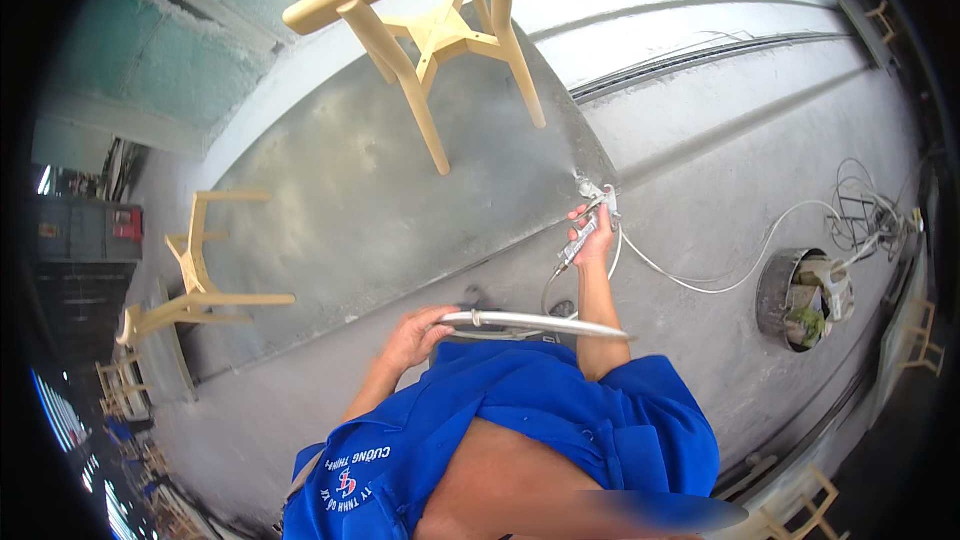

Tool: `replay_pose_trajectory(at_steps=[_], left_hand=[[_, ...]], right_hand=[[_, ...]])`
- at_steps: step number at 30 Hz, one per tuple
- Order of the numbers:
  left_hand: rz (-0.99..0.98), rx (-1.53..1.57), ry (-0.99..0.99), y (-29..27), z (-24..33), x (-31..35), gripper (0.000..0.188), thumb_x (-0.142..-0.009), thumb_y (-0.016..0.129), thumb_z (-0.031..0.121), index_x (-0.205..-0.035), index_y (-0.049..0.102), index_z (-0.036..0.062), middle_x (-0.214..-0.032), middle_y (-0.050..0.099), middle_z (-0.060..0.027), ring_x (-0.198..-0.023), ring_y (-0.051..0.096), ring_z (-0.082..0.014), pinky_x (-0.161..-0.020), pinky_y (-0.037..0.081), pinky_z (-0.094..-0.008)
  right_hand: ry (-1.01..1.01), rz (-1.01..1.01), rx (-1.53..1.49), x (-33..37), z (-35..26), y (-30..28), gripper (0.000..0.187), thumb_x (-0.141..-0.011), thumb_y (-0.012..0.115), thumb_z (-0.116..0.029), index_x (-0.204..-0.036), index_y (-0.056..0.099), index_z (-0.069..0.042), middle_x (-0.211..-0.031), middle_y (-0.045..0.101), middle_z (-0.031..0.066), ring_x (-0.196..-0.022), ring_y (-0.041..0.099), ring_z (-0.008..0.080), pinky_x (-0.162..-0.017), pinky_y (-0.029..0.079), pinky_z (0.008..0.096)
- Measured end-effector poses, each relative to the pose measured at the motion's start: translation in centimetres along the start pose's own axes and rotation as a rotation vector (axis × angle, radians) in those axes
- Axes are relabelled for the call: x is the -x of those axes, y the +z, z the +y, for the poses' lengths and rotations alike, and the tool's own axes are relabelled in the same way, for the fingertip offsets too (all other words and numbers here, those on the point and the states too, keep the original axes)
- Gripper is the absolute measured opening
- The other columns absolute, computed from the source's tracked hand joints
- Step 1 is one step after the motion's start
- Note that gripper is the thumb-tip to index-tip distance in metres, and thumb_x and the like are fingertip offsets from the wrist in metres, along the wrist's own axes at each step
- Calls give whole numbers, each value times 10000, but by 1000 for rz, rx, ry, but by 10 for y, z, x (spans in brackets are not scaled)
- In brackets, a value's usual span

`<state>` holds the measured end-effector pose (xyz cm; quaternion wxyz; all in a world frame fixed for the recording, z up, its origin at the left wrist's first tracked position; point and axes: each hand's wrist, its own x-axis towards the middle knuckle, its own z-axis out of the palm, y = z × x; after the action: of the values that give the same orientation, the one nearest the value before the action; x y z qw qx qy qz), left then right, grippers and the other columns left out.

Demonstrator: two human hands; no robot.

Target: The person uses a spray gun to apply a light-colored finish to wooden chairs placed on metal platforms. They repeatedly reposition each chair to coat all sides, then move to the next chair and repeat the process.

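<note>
One wooden chair frame (441,37) sits ahead and left of the right-hand grip; a second chair frame (193,266) is well to its left. The right hand (595,239) is closed around a spray gun (608,203); the left hand (413,338), left of and nearer the body than that grip, grasps a pale hose (530,321). Both frames are assembled, seatless and clear of the gun. Progress, as judged: equipment ready, coating state undeterminable on either frame, neither confirmed finished. No spray is discernible.

grey floor (720,205) beside greenish panels (120,65)
</note>
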<state>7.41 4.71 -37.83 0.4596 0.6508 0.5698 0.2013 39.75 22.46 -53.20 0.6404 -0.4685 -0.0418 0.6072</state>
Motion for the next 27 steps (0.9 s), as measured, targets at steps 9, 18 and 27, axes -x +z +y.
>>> replay_pose_trajectory(at_steps=[9, 18, 27], left_hand=[[-139, 180, 91, -89, -90, 43, 314, -947, 704, 74, -1258, 674, 34, -1082, 739, -130, -976, 689, -212, -866, 542, -341], [-218, 196, 123, -135, -141, 92, 359, -926, 732, 86, -1279, 674, 45, -1039, 749, -135, -944, 699, -203, -857, 545, -333], [-205, 252, 101, -114, -120, 110, 303, -915, 704, -23, -1215, 690, 14, -1067, 739, -128, -975, 685, -211, -876, 531, -327]], right_hand=[[-209, -55, -42, 69, 7, 86, 376, -1081, 447, -428, -1197, 599, -105, -929, 650, 54, -809, 671, 167, -438, 445, 258], [-329, -2, -29, 115, 57, 104, 338, -1069, 496, -404, -1175, 618, -107, -854, 656, 49, -691, 672, 162, -406, 410, 264], [-158, -567, -451, 147, 49, 74, 411, -1087, 444, -439, -1477, 410, -315, -982, 634, 107, -812, 639, 229, -428, 413, 238]])
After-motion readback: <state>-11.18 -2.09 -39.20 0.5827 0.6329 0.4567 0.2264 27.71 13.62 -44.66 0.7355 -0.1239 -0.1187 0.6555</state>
